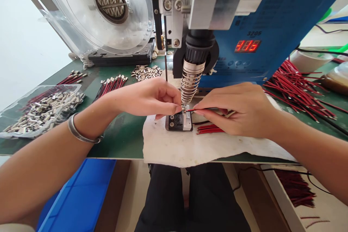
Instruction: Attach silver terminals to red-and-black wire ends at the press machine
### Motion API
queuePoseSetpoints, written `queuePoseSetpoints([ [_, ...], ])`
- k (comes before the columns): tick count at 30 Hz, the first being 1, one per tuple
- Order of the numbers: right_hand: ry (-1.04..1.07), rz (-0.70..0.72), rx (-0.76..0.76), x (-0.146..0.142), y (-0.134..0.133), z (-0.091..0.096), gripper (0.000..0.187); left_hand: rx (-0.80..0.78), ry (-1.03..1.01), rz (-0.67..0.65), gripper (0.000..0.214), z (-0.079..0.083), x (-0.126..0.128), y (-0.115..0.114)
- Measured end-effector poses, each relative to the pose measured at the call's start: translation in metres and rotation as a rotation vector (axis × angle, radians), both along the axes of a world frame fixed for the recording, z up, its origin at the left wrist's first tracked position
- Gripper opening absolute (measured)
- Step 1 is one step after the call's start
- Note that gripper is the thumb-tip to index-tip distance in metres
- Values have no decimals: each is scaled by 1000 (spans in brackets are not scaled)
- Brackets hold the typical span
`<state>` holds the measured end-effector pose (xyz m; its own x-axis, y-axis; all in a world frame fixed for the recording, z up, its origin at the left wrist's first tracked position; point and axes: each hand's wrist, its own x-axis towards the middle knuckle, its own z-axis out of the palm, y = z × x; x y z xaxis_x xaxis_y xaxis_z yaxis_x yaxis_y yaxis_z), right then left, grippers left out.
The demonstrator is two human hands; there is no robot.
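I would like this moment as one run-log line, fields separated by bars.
left hand: at fixture | right hand: pinching red wire | coil spring: above fixture

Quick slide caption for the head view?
Right hand pinches a red wire at a small block beneath a coiled spring, left hand close by.

Whether the left hand (150,98) holds anything is too small to tell.

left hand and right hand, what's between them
In the head view, a tapered silver metal coil spring hangs between the left hand and right hand, above a black-and-white fixture; a thin red wire runs from the right hand toward it.
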<state>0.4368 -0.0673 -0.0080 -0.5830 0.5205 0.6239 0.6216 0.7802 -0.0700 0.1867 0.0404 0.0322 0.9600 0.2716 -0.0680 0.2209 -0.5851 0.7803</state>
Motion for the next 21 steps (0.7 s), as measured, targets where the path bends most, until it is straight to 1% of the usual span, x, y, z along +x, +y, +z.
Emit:
queuePoseSetpoints([
  [5, -4, -43, -36, 1, -1, -1, 20, -13, 14, 13, 31, 1, 1, -1],
  [10, -22, -53, -45, 1, -1, 0, 21, 8, 12, -9, 32, 2, 1, -1],
  [16, -18, -39, -36, 1, -1, -1, 20, -57, 7, 12, 27, -1, -1, 1],
  [21, -7, -23, -25, 0, -1, -2, 20, -37, 7, 8, 32, -1, -1, 1],
])
